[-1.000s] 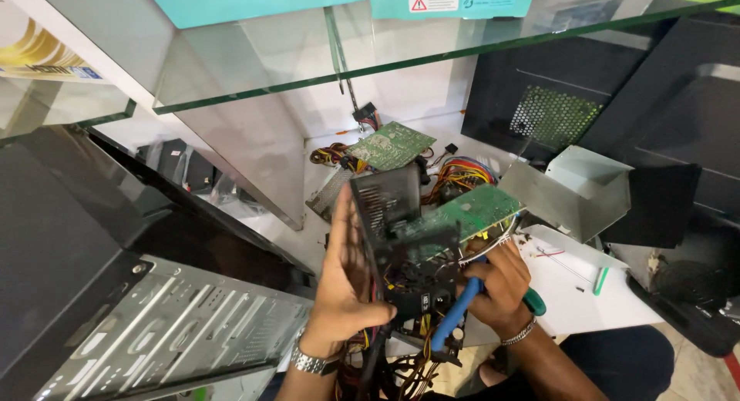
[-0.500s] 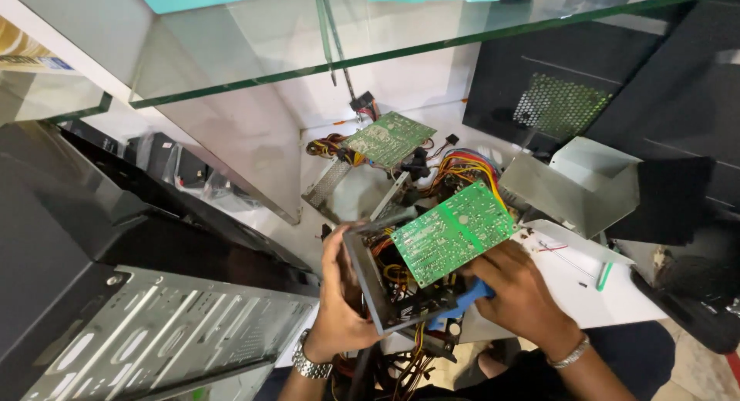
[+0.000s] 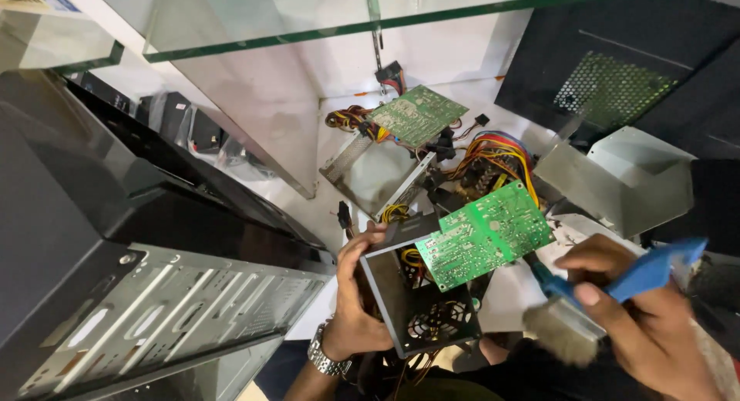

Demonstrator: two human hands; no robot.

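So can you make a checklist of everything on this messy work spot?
Surface: white table, partly bare.
Job's things: open metal box with a fan grille inside; green board tilted out of its top; brush with blue handle.
Clutter: second green board, grey metal covers.
Grips: left hand holds the box's side; right hand holds the brush, off the board.
Cables: coloured wire bundle behind the box.
Surroundings: computer case at left, glass shelf above.
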